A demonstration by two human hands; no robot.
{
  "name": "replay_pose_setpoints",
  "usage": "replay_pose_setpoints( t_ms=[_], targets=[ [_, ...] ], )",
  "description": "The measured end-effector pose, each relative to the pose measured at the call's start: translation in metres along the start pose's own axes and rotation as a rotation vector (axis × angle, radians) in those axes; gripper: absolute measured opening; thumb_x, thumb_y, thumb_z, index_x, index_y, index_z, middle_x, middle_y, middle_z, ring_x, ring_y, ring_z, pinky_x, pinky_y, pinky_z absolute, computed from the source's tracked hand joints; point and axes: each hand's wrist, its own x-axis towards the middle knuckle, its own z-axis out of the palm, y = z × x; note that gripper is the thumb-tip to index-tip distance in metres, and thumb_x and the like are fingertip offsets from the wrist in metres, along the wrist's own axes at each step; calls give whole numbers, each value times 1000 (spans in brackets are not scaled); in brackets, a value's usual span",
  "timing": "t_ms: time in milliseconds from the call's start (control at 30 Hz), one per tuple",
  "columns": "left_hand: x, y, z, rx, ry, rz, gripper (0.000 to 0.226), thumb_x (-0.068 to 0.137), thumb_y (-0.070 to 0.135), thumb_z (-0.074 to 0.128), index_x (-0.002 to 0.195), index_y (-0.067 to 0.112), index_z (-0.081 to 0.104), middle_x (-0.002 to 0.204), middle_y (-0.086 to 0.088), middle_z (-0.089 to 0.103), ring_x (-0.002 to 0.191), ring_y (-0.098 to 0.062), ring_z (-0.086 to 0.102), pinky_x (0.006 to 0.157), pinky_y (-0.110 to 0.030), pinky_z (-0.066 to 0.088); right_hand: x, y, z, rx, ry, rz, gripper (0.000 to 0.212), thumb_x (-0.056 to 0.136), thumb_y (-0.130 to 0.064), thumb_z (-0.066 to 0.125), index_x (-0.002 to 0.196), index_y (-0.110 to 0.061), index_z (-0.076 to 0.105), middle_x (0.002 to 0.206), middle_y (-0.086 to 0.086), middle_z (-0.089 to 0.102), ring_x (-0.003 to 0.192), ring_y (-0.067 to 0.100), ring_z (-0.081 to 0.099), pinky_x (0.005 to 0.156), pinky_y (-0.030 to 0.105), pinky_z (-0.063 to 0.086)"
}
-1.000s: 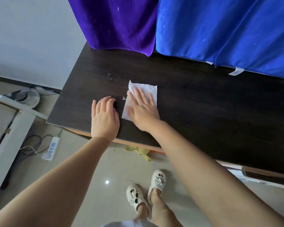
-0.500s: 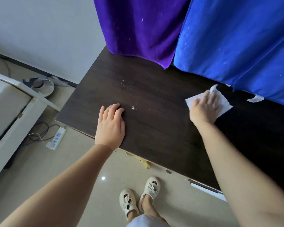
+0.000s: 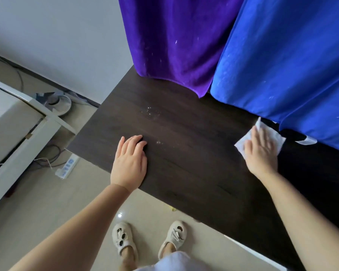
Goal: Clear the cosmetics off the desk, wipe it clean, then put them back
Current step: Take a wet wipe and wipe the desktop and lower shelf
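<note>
Down on the floor at far left, a white power strip (image 3: 67, 167) lies beside tangled cables, just off the left corner of the dark wood desk (image 3: 194, 173). Near the desk's front edge, the left hand (image 3: 130, 163) rests flat, palm down, fingers straight and together, holding nothing. Just beyond its fingertips sits a small speck of white crumbs (image 3: 158, 142), and a wider scatter of crumbs (image 3: 152, 113) lies further back toward the rear edge. A purple cloth (image 3: 174, 42) and a blue cloth (image 3: 286, 61) hang over the back edge. At the right, close under the blue cloth, the right hand (image 3: 261, 153) presses a white tissue (image 3: 276, 140) flat against the desk, fingers spread and straight.
</note>
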Motion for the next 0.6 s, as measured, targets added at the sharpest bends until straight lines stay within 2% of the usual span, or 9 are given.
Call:
replay_pose_setpoints(
  t_ms=[67,133,167,233,333,400,467,533,600],
  targets=[
    [0,-1,1,-8,7,18,40,90,20,27,108,2,58,120,-15,58,115,-33,51,114,-42,17,-6,23,1,67,-17,216,71,87,-39,5,138,4,31,155,18,15,144,32,13,108,59,23],
    [0,-4,2,-30,16,23,40,89,19,28,110,2,58,121,-15,58,115,-33,51,114,-40,14,-17,-13,-5,159,31,358,63,92,-35,11,145,-1,19,156,17,12,144,31,10,112,58,15],
    [0,-4,2,-54,27,16,40,89,18,28,112,2,56,121,-15,58,116,-32,51,114,-40,14,-24,-44,-8,189,68,341,58,96,-31,17,146,-3,15,157,17,11,145,30,9,115,55,10],
    [2,-4,2,-125,64,-9,39,90,17,28,114,2,54,121,-14,58,116,-31,51,113,-40,16,-36,-114,-7,195,111,141,55,99,-26,27,147,-5,11,157,16,10,146,27,9,117,49,6],
    [3,-2,-1,-332,117,-79,41,90,17,28,119,1,51,124,-13,57,118,-26,48,114,-35,14,-56,-219,-4,92,25,-230,57,100,-29,22,147,-10,-4,159,8,-7,146,19,-8,117,43,-6],
    [3,-14,-8,-481,123,-142,46,89,21,25,122,1,49,128,-12,53,123,-22,42,115,-31,7,-68,-266,-1,23,-45,-337,59,100,-34,16,146,-12,-11,157,2,-16,144,16,-17,115,40,-12],
    [5,-39,-17,-507,132,-159,46,89,22,24,122,1,49,131,-11,51,126,-23,41,115,-31,4,-74,-286,1,10,-61,-443,57,99,-36,12,147,-15,-11,157,-1,-17,144,13,-18,115,37,-14],
    [13,-73,-24,-416,138,-137,40,90,19,28,119,3,50,132,-12,50,127,-26,39,115,-36,6,-77,-276,3,73,-42,-478,56,97,-38,7,148,-18,-5,158,-2,-9,145,13,-12,117,36,-10],
    [27,-107,-31,-292,91,-141,36,90,18,33,120,5,49,136,-13,46,127,-29,37,115,-40,10,-84,-245,7,134,5,-308,64,90,-42,-1,148,-17,3,158,1,0,146,16,-3,120,40,-1]
  ],
)
